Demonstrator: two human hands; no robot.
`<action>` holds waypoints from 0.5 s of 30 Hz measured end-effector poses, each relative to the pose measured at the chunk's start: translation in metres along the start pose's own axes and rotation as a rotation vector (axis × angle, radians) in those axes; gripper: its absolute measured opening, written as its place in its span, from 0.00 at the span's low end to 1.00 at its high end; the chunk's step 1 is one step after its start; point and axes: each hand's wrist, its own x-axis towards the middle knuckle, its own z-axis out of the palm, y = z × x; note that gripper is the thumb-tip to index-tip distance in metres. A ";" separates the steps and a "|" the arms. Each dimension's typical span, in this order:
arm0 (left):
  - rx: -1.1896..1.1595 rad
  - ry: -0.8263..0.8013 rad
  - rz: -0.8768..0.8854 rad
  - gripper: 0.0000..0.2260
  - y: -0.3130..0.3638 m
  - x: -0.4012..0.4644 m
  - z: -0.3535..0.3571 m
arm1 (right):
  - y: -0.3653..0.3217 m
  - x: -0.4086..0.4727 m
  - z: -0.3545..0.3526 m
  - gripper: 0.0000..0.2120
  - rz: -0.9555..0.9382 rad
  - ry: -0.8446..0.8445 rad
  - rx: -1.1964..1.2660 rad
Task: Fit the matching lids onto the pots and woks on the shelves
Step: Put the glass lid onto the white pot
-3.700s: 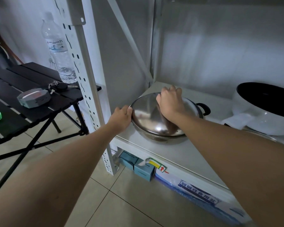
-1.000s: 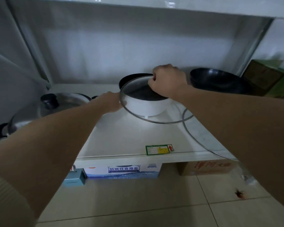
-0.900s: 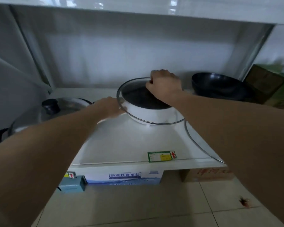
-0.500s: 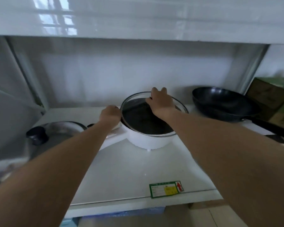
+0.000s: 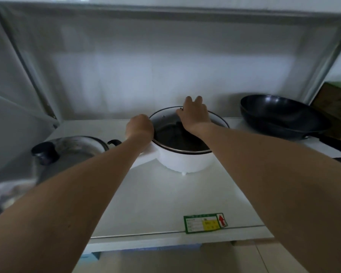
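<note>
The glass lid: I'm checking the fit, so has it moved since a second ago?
Yes. The glass lid has come down from its tilt over the front rim of the white pot and now lies on it.

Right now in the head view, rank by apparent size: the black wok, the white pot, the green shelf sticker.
1. black wok and white pot: look alike in span, and the pot is partly hidden by arms, so unranked.
2. green shelf sticker: clearly smallest.

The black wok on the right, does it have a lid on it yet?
No. The black wok sits open on the shelf, its dark inside fully showing.
</note>
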 end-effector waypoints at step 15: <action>0.044 -0.008 -0.077 0.13 0.000 -0.001 0.002 | 0.003 0.004 0.013 0.17 -0.016 0.053 0.042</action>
